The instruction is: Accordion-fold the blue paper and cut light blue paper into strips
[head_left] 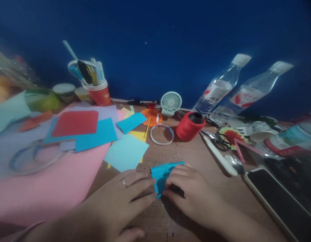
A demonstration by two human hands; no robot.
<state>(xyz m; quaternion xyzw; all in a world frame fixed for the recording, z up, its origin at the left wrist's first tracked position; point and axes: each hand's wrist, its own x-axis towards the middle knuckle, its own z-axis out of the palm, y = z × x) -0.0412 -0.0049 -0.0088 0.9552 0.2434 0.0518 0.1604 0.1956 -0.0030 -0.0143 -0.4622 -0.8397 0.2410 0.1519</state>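
A small folded blue paper (161,174) lies on the brown table (196,161) between my two hands. My left hand (130,195), with a ring on one finger, lies flat with its fingers spread, the fingertips at the paper's left edge. My right hand (188,188) is curled over the paper's right side, thumb and fingers pressing on it. Part of the paper is hidden under the right fingers. Beyond it lie a light blue sheet (126,153), a white tape ring (162,134) and a red thread spool (189,127).
Blue sheets (97,136) and a red sheet (76,123) lie on pink paper (69,188) at the left. A pen cup (98,94), small fan (171,102) and bottles (216,94) stand behind. Scissors (221,141), a white cutter (219,154) and a phone (279,205) are at the right.
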